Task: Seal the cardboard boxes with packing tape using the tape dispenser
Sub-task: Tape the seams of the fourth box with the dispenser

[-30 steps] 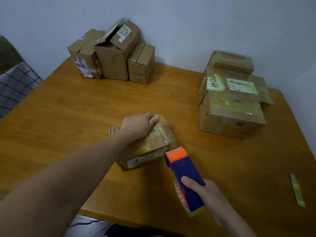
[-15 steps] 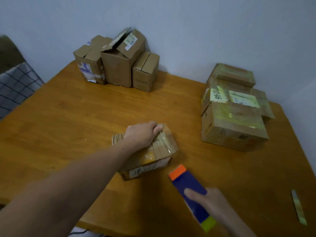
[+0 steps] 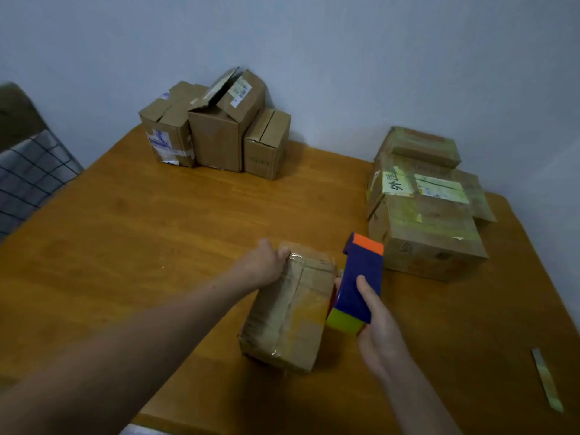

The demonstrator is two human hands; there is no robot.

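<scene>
A small taped cardboard box [image 3: 288, 315] lies in the middle of the wooden table [image 3: 157, 233], its long side running away from me. My left hand [image 3: 263, 265] grips the box's far left corner. My right hand [image 3: 376, 328] holds the tape dispenser [image 3: 357, 284], blue with an orange front and a yellow-green rear. The dispenser presses against the box's right side. Its tape roll is mostly hidden behind the box and my hand.
Three small boxes [image 3: 216, 130] stand at the back left against the wall, one with its flaps open. A stack of larger taped boxes [image 3: 426, 208] sits at the right. A strip of tape backing [image 3: 547, 379] lies near the right front edge. A checked fabric [image 3: 28, 174] shows at the left.
My left hand has turned the small box so it now points away from me. My right hand has brought the dispenser forward and up against the box's right side.
</scene>
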